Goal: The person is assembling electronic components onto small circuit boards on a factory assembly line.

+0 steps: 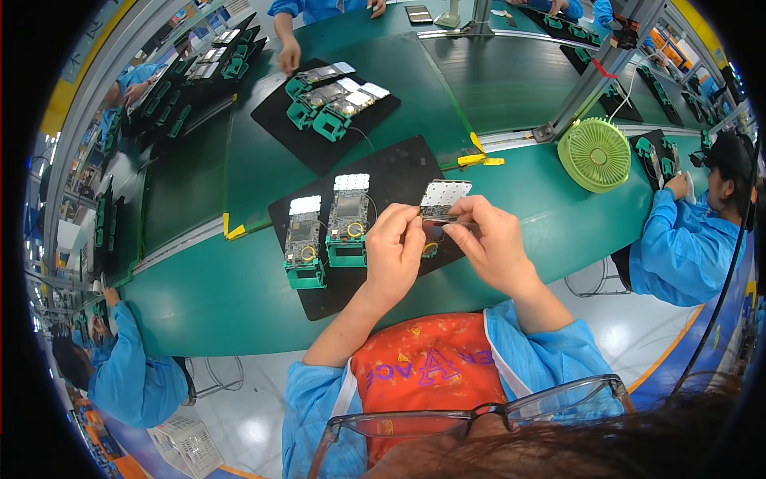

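Note:
My left hand [396, 246] and my right hand [495, 242] meet over a black mat [408, 160]. Between their pinched fingertips is a circuit board [435, 211] with a silvery, dotted panel [445, 192] at its far end. The fingers hide much of its near part. To the left, two similar circuit boards stand on the mat, one [303, 231] at the far left and one [349, 209] closer to my left hand. Each has a white dotted panel at the far end and sits in a green holder [346, 254].
A second black mat [279, 120] with several boards in green holders lies farther off, a co-worker's hand [289, 57] beside it. A green fan [594, 155] stands right, near a metal post [594, 72]. Yellow tape [481, 160] marks the table edge. Co-workers sit left and right.

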`<state>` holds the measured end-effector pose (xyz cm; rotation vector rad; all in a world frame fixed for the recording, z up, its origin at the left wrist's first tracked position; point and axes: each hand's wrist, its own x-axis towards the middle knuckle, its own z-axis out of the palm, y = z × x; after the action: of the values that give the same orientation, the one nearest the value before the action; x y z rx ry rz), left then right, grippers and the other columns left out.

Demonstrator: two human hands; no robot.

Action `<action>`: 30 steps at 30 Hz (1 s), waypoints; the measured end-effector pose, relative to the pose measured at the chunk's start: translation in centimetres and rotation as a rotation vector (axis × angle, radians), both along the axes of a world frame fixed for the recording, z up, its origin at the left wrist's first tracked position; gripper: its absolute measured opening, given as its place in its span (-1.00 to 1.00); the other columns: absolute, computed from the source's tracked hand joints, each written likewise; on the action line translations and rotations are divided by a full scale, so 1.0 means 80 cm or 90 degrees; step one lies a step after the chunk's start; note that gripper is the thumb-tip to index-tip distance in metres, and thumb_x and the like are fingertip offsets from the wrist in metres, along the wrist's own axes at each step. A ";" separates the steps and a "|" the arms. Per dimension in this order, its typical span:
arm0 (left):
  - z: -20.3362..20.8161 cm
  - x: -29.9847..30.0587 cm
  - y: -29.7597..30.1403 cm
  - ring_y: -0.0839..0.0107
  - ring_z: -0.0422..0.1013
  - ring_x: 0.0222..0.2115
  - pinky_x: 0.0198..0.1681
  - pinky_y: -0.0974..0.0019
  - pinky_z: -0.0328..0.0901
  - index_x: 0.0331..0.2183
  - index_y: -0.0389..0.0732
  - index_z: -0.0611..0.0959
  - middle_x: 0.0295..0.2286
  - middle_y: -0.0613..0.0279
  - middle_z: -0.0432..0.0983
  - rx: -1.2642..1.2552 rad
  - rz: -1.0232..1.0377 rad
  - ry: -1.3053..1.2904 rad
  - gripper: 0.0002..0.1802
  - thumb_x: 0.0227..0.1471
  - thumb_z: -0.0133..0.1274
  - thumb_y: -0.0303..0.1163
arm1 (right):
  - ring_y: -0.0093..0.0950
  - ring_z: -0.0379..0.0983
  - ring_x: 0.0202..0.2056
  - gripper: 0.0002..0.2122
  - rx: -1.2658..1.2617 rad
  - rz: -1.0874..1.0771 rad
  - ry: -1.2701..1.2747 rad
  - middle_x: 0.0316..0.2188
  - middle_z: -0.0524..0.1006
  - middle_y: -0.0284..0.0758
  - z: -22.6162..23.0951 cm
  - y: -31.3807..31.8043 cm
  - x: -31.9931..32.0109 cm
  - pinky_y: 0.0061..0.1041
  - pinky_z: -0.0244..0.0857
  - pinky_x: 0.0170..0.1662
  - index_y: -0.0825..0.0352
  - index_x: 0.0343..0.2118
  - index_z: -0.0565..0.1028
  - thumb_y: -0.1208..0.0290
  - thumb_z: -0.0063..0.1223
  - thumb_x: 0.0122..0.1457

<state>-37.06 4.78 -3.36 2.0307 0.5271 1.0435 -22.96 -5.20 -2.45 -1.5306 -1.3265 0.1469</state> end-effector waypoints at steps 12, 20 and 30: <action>0.003 0.006 -0.005 0.39 0.32 -0.57 -0.50 0.38 0.24 -0.41 -0.39 0.48 -0.49 0.11 0.39 -0.004 -0.031 0.016 -0.93 0.06 -0.03 -0.56 | -0.25 0.51 -0.52 -0.78 -0.089 0.022 0.134 -0.60 0.50 -0.19 -0.006 -0.004 0.010 -0.40 0.32 -0.49 0.37 -0.44 0.35 0.42 0.21 0.04; -0.005 0.009 -0.010 0.49 0.29 -0.59 -0.55 0.44 0.21 -0.49 -0.35 0.43 -0.54 0.19 0.33 -0.035 -0.032 -0.025 -0.86 0.06 0.02 -0.54 | -0.43 0.49 -0.55 -0.80 -0.082 0.028 0.128 -0.63 0.50 -0.22 -0.008 -0.009 0.006 -0.49 0.31 -0.51 0.39 -0.46 0.36 0.49 0.21 0.03; -0.037 -0.006 0.013 0.51 0.39 -0.38 -0.31 0.41 0.32 -0.23 -0.40 0.49 -0.34 0.16 0.44 -0.228 0.005 -0.022 -0.82 0.09 -0.02 -0.54 | -0.56 0.44 -0.58 -0.82 -0.104 -0.036 0.085 -0.60 0.51 -0.24 -0.015 0.001 0.009 -0.55 0.29 -0.51 0.41 -0.40 0.39 0.51 0.20 0.04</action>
<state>-37.50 5.80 -6.32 1.6936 0.6534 0.9140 -22.24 -5.14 -3.62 -1.6638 -1.1878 0.3223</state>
